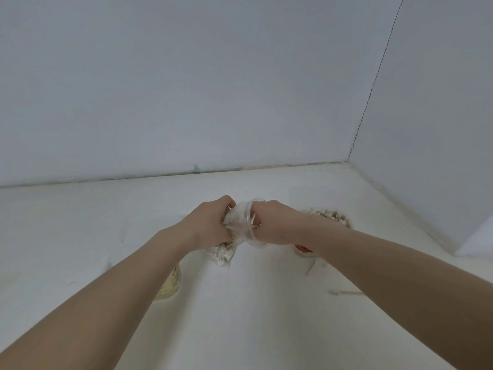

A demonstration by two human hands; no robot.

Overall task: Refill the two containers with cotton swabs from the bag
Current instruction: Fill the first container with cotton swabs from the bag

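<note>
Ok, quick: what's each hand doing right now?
Left hand: grips the bag of swabs.
Right hand: grips the bag's other side.

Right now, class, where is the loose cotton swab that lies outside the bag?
In the head view, the loose cotton swab lies flat on the white table, lower right, just beneath the right forearm.

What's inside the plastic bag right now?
Pale cotton swabs bunch in the lower part of the clear plastic bag. The left hand and right hand grip its top, hiding whatever sits there.
</note>
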